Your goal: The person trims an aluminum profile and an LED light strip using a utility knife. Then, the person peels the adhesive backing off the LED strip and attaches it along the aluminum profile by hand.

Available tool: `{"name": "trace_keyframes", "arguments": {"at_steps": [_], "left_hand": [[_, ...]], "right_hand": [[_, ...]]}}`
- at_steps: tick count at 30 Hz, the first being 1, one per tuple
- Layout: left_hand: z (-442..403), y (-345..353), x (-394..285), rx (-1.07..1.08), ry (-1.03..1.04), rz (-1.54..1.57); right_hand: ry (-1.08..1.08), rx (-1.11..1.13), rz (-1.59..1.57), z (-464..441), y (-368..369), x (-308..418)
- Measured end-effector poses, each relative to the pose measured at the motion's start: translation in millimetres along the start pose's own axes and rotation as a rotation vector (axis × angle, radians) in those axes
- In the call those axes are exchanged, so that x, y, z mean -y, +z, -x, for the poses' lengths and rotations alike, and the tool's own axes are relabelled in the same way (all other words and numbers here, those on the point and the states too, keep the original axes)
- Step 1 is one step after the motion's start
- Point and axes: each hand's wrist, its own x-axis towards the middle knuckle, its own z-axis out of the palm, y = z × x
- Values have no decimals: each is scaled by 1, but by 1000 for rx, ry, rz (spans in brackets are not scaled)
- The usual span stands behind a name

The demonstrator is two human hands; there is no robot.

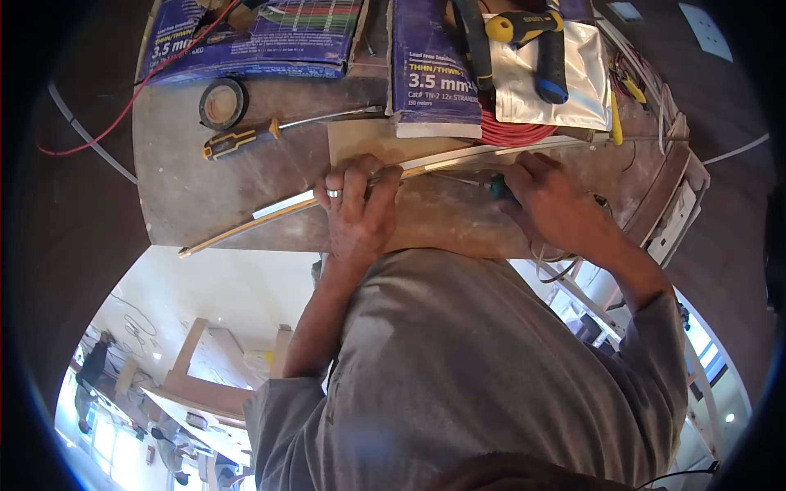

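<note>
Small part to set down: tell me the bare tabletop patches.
Bare tabletop shows between the screwdriver and the long strip, and by the near edge between left hand and right hand. The far side is crowded: boxes, foil pouch, tools.

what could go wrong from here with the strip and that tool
The thin-shafted tool in the right hand points toward the left hand, so a slip might jab its fingers. The long strip reaches the near edge of the table, where a sleeve could catch it.
</note>
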Motion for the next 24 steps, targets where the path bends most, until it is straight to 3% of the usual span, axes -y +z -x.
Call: {"name": "trace_keyframes", "arguments": {"at_steps": [3,15,24], "left_hand": [[-2,-4,-1,-12,-19,-3],[0,-6,1,-39,-42,98],[-1,-1,2,-93,-76,168]], "right_hand": [[-60,-117,97,-8,3,1],[-38,76,315,-21,1,6],[-44,140,306,-31,-10,15]]}}
